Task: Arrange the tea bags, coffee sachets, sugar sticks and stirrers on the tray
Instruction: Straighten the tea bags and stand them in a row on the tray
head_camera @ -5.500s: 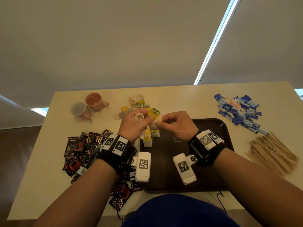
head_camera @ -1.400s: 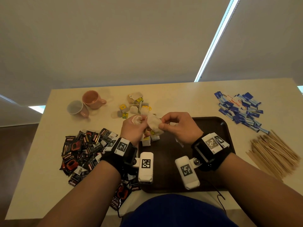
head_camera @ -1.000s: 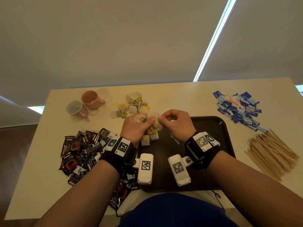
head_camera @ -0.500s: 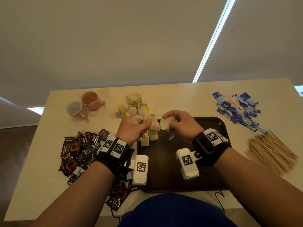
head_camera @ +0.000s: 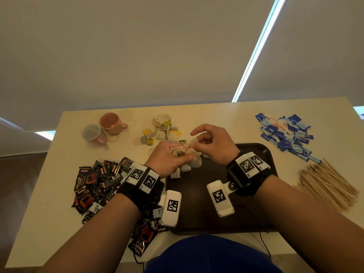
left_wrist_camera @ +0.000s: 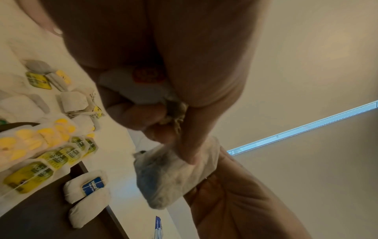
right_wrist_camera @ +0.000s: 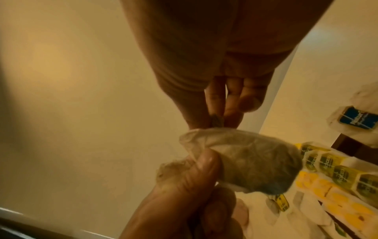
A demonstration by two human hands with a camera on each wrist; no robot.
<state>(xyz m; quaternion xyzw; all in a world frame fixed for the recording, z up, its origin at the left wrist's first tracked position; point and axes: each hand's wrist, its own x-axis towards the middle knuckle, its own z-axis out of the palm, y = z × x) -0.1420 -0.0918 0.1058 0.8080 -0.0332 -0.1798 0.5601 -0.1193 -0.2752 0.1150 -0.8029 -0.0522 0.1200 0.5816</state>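
Observation:
My left hand [head_camera: 182, 157] grips a bunch of tea bags [head_camera: 194, 161] above the far-left corner of the dark brown tray [head_camera: 254, 154]. In the left wrist view its thumb presses one hanging bag [left_wrist_camera: 174, 176], with a red-tagged bag deeper in the fist. My right hand [head_camera: 197, 142] is right beside it. Its thumb and a finger pinch a small tea bag tag [right_wrist_camera: 215, 121], and the index finger is lifted. Rows of yellow-tagged tea bags [left_wrist_camera: 40, 155] and two blue-tagged ones [left_wrist_camera: 88, 187] lie on the tray. Loose tea bags [head_camera: 161, 132] lie behind the tray.
Black coffee sachets [head_camera: 96, 180] are heaped left of the tray. Blue sugar sticks [head_camera: 285, 134] lie at the far right, with wooden stirrers [head_camera: 327, 184] nearer me. Two cups [head_camera: 102, 129] stand at the far left. The table's front edge is at my body.
My right hand has moved a little left, toward the left hand, and its index finger has lifted. The left hand keeps its bunch of tea bags in the same place.

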